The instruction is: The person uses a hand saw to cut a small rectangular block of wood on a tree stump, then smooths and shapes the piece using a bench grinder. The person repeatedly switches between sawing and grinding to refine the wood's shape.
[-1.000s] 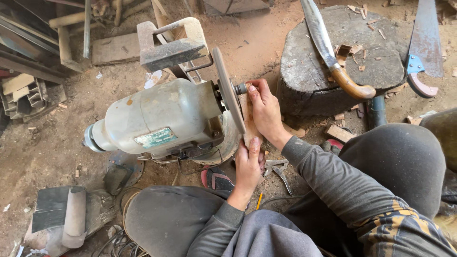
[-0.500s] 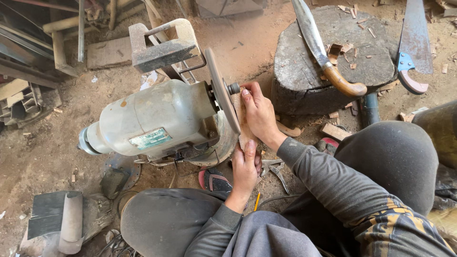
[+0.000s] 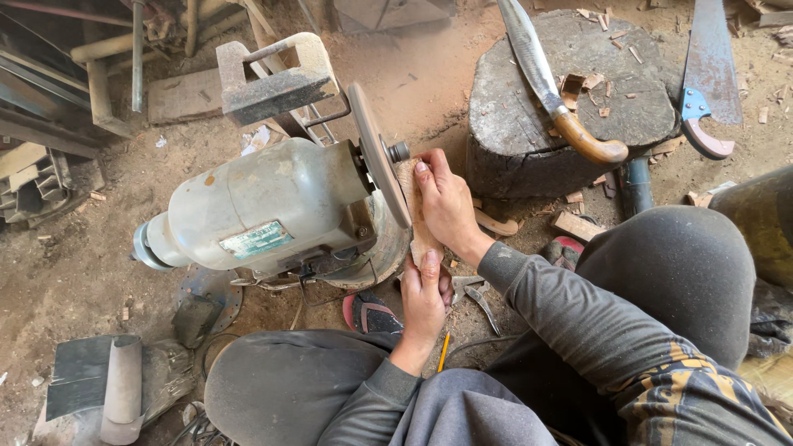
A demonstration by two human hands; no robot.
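A narrow, pale strip of wood (image 3: 415,216), rough-grained and slightly curved, stands on edge against the flat face of a thin grey grinding disc (image 3: 377,154). The right hand (image 3: 447,205) presses it from the outer side, its grip closed flat with the fingers laid along the strip's upper half and the thumb tucked behind. The left hand (image 3: 424,295) holds the lower end from below, its grip pinching the wood between thumb and curled fingers. The disc sits on a stub shaft at the end of a rounded, cream-painted motor housing (image 3: 256,206), scuffed and rust-spotted, with a small greenish plate on its side and a dull metal cap at the far end. The motor rests on a dirt floor (image 3: 74,264) littered with chips and dust. Above it lies a rough block of grey wood (image 3: 273,87) on a pale frame. Just beyond the hands stands a squat, weathered tree stump (image 3: 570,124), its top cracked and strewn with shavings; a long curved blade with a polished brown wooden handle (image 3: 570,124) lies across it. To the right a rusty handsaw with a red and blue handle (image 3: 709,83) lies on the ground. Pliers (image 3: 469,291) and a yellow pencil (image 3: 443,351) lie near the left hand, between the person's grey-trousered knees.
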